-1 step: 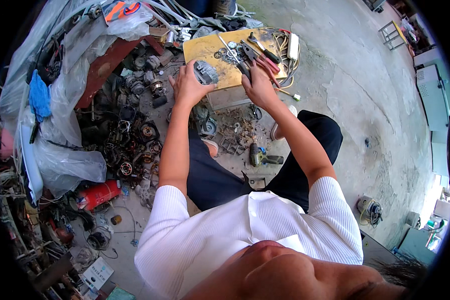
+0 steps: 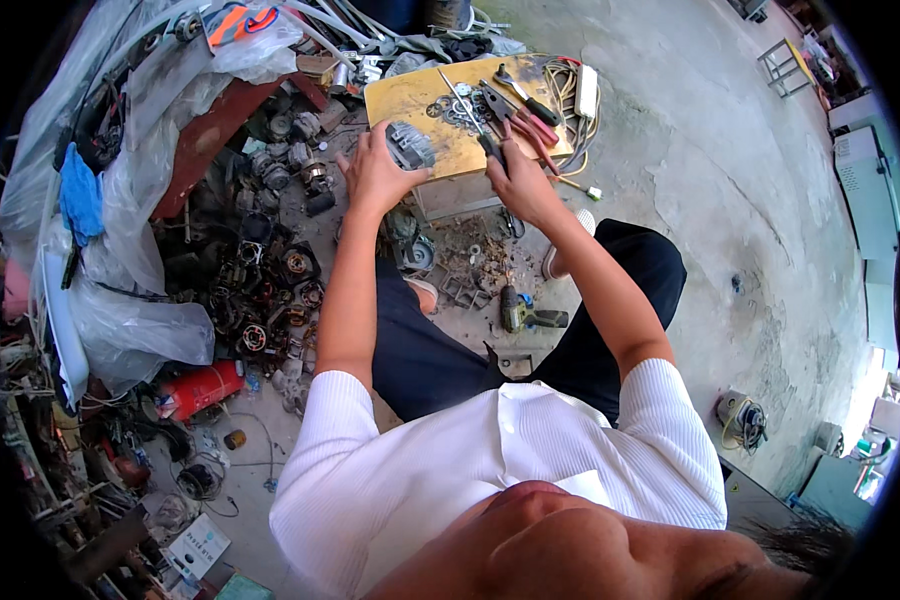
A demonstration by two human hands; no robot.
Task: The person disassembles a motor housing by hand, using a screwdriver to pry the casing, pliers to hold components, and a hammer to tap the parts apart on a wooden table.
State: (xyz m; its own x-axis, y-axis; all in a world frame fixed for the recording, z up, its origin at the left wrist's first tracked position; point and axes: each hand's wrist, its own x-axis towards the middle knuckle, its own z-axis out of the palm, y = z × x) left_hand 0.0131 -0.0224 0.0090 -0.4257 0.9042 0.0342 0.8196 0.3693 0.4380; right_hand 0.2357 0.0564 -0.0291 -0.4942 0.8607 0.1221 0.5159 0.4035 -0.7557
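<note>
I sit over a small yellow wooden board [image 2: 400,98] that carries tools. My left hand [image 2: 373,175] grips a grey ribbed metal part [image 2: 411,144] at the board's near edge. My right hand [image 2: 518,178] is closed around the dark handle of a long screwdriver [image 2: 467,108], whose shaft lies across the board toward the far left. Red-handled pliers [image 2: 538,125] lie just beyond my right fingers. Several small washers and rings [image 2: 452,108] are scattered on the board between my hands.
A heap of old motor parts [image 2: 270,270] fills the floor at left, beside plastic sheeting [image 2: 120,300] and a red cylinder [image 2: 202,386]. A cordless drill [image 2: 526,318] lies between my legs. A white power strip [image 2: 586,90] sits at the board's right. Bare concrete floor [image 2: 730,180] lies right.
</note>
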